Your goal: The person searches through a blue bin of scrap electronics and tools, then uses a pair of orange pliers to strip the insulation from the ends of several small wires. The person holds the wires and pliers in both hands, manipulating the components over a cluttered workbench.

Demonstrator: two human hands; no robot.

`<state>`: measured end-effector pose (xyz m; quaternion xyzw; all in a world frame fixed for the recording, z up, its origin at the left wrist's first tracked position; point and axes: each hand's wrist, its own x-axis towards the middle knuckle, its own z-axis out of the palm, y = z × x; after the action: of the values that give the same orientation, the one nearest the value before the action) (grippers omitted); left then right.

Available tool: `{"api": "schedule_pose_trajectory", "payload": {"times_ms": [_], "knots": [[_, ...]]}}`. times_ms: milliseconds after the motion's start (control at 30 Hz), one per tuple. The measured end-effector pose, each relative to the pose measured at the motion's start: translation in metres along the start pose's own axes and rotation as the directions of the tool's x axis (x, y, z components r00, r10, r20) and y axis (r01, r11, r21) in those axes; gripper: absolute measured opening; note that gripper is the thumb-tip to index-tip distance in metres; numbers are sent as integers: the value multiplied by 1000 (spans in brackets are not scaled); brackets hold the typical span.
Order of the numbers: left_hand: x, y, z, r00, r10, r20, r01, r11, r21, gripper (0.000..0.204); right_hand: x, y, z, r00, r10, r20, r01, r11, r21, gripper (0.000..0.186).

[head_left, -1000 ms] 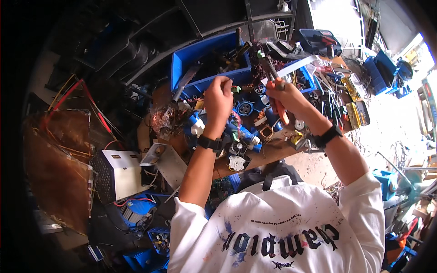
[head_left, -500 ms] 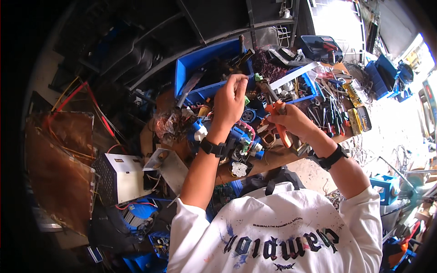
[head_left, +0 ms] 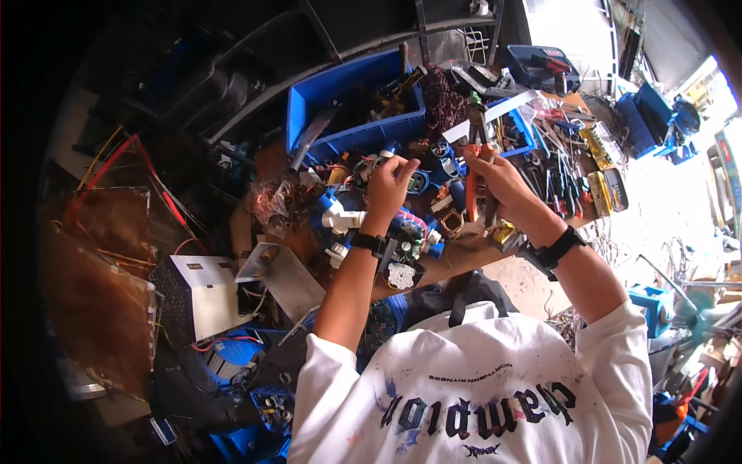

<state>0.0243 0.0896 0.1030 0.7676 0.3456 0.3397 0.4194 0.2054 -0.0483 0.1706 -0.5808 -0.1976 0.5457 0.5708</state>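
My right hand (head_left: 498,179) is wrapped round orange-handled pliers (head_left: 472,189), which point away from me over the bench. At the jaws sits a small green piece (head_left: 474,99), which looks gripped in them. To the left, my left hand (head_left: 391,188) has its fingers curled in, thumb alongside; whatever they hold is hidden. A blue-and-white fitting (head_left: 389,152) shows just beyond those fingers; whether they touch it I cannot tell. Beneath both hands lie loose electrical parts, including a white-and-blue plug piece (head_left: 340,219) by my left wrist and a copper coil (head_left: 450,224) between the hands.
A deep blue bin (head_left: 363,138) stands at the far side, a smaller blue tray (head_left: 528,139) right of it. Several hand tools (head_left: 560,178) are laid out on the right. A white metal housing (head_left: 210,294) sits low on the left, near a brown panel (head_left: 100,286).
My right hand has drawn the pliers upright and away from my left hand, the green piece moving with the jaws. My left hand has come down slightly toward me.
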Motion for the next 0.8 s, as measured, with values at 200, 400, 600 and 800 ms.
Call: {"api": "schedule_pose_trajectory", "payload": {"times_ms": [200,400,600,800], "knots": [[-4,-63,37,982,-179,-59,175,982,-66,44,-21,13,-24,991,104,-90,-97,992,74,24],[7,-115,85,967,-256,-2,256,964,70,44,-27,33,-50,967,204,-150,-184,973,137,25],[14,-117,101,971,-223,91,192,945,264,30,-37,36,-72,965,235,-118,-219,967,132,32],[34,-26,95,998,-65,13,65,998,-25,21,-42,30,-63,979,169,-118,-164,985,47,36]]}}
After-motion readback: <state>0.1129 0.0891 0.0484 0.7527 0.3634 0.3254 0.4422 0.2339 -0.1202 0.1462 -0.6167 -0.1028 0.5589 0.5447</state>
